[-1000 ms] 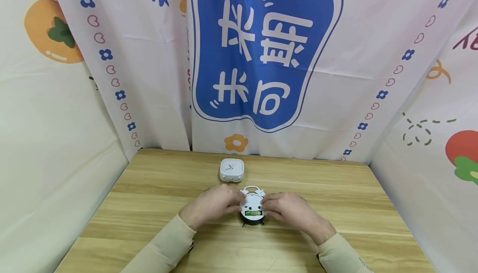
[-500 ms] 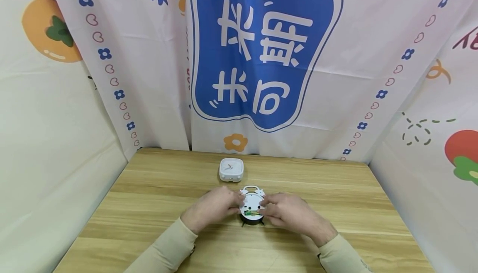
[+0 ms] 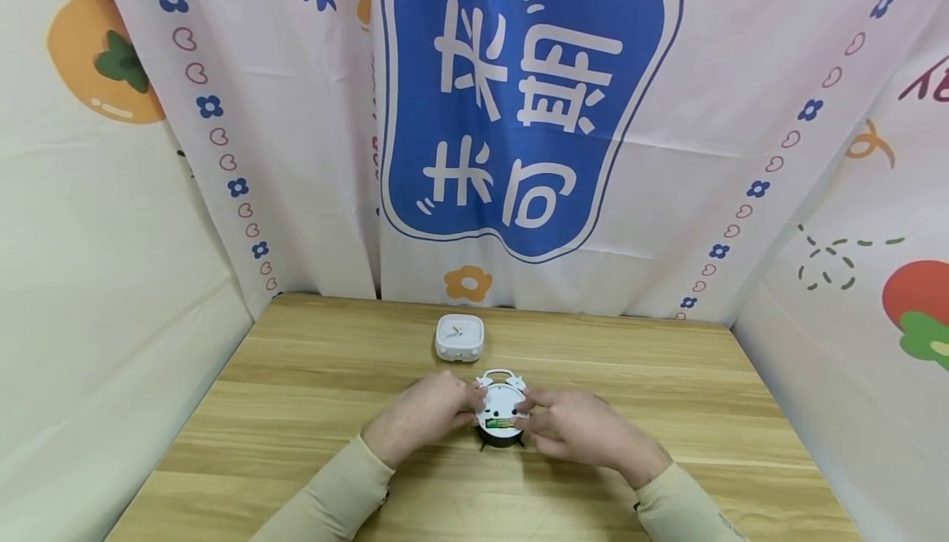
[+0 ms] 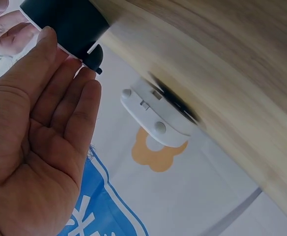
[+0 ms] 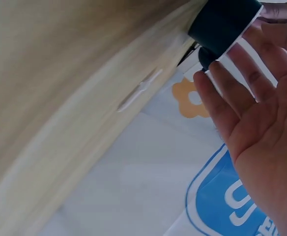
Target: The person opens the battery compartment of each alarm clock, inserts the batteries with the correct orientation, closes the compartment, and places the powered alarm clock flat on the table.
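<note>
A twin-bell alarm clock [image 3: 504,399] lies face down on the table, its white back up and its handle pointing away from me. A green battery [image 3: 498,423] sits in the uncovered slot on its back. My left hand [image 3: 424,412] holds the clock's left side, the thumb along the rim in the left wrist view. From the right, my right hand [image 3: 582,427] grips the other side, with a fingertip over the right end of the battery. Both wrist views show the clock's dark side wall [image 4: 67,24] between the hands.
A white square alarm clock [image 3: 460,338] lies face up just behind, slightly left of the hands. The wooden table [image 3: 296,377] ends at a printed cloth [image 3: 319,196] behind, with cloth walls on both sides.
My right hand has shifted slightly left, and a fingertip now covers the battery's right end. The left hand and both clocks stay nearly in place.
</note>
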{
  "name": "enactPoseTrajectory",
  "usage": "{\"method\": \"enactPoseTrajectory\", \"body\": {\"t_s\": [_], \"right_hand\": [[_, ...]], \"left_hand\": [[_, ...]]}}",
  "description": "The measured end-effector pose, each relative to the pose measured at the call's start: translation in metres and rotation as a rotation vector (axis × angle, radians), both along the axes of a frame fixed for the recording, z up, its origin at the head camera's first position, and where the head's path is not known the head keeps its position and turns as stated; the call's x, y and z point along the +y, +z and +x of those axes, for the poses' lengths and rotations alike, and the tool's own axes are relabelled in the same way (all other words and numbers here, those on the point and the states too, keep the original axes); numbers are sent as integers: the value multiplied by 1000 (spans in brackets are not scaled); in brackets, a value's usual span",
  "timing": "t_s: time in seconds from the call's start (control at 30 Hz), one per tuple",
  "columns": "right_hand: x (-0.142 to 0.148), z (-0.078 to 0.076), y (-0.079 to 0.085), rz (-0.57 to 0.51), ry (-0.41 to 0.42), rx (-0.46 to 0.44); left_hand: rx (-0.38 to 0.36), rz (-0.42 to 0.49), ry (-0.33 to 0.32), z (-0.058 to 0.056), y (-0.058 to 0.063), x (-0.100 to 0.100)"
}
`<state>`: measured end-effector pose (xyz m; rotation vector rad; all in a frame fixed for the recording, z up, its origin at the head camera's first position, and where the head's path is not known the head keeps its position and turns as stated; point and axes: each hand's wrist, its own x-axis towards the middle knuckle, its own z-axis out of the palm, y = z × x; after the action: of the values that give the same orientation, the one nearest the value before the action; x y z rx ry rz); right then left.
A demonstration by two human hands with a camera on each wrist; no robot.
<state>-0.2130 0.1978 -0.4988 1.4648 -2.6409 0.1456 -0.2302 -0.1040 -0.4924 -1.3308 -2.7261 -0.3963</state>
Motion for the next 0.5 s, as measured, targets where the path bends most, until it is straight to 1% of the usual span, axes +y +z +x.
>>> {"method": "enactPoseTrajectory", "body": {"t_s": [0.13,0.23,0.3,0.43,0.5], "right_hand": [[4,0,-1,-6,-50,-91],[4,0,-2,-3,-85,-100],[1,1,-1,-2,-103,-77],[-10,5,-2,-15,-117,38],[-15,7,-3,-17,-139,85]], "left_hand": [[-15,-8,8,0,-1,-1],[-26,-10,12,-1,-2,-1],[-25,-8,10,-1,-2,-1],[-3,-4,-1,-1,-2,-1],[8,-4,-5,-1,-2,-1]]}}
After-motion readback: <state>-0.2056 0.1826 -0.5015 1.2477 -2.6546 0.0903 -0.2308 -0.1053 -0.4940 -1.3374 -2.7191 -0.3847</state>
